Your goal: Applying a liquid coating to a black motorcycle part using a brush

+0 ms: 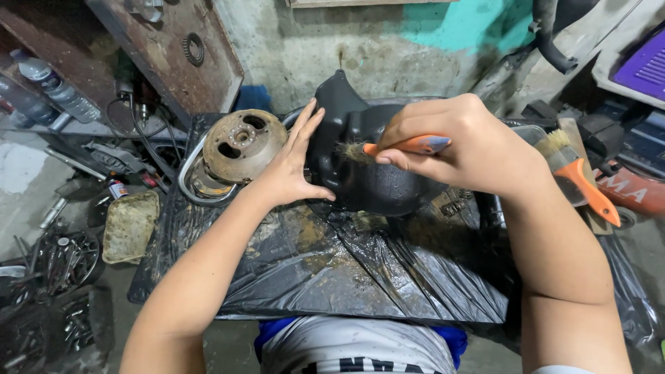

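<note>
just beyond the left fingers a rusty round flywheel (240, 144) lies on the surface (332, 277), which is covered in crumpled, stained black plastic sheet. a curved metal tube (188, 181) loops round the flywheel's near side. well out past the right fingers a second paintbrush with an orange handle (580, 173) rests at the surface's edge. far to the left of the left fingers a grimy rectangular tray (129, 226) sits on the floor beside a round bin of metal parts (66, 257). plastic bottles (52, 86) lie further back there, below a rusty leaning metal plate (170, 48).
</note>
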